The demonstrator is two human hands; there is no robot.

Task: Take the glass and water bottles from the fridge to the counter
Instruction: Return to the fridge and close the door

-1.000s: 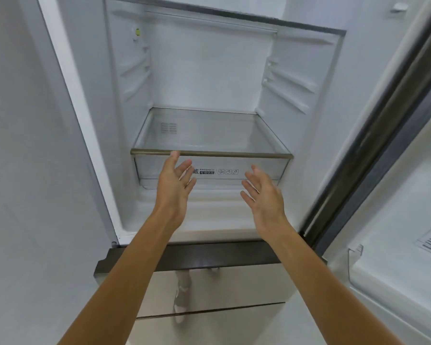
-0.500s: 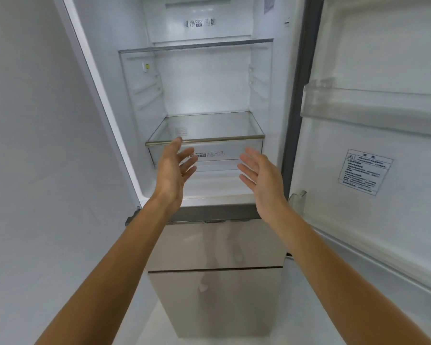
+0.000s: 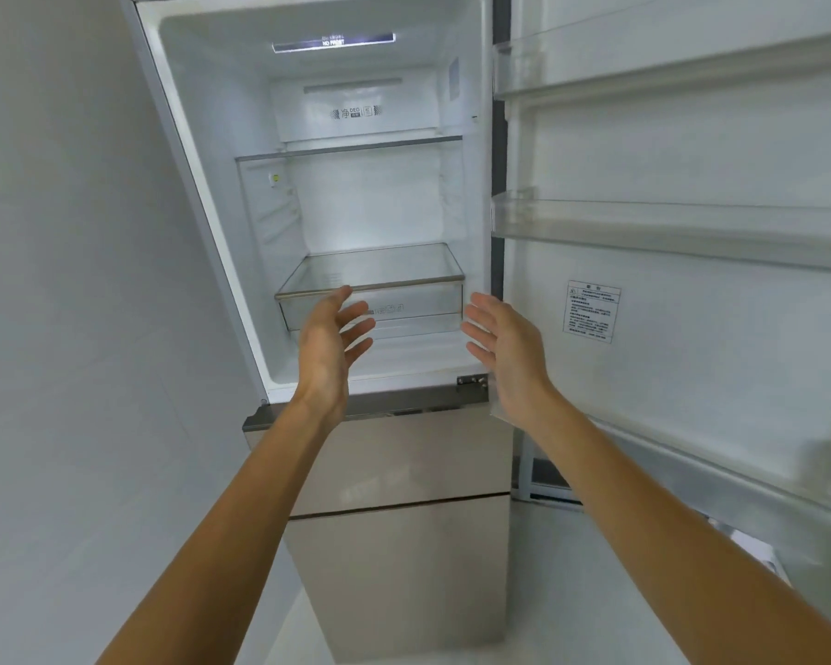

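The fridge (image 3: 221, 223) stands open in front of me, its lit upper compartment bare. No glass or water bottle shows anywhere in it. A clear drawer (image 3: 418, 304) with a metal-trimmed front sits at the compartment's bottom, under a glass shelf (image 3: 351, 148). My left hand (image 3: 329, 343) is held out before the drawer's left end, fingers straight and spread, holding nothing. My right hand (image 3: 504, 348) is raised near the compartment's right edge, palm turned inward, fingers straight, also holding nothing.
The fridge door (image 3: 692, 328) hangs open on the right, with clear door bins (image 3: 668, 228) and a printed label (image 3: 592, 310). A white wall (image 3: 68, 328) runs close along the left. Beige lower drawers (image 3: 404, 544) sit beneath the compartment.
The view has pulled back and tilted up, so the top of the fridge and more of the door show. Both hands have stayed open and drawn away from the drawer.
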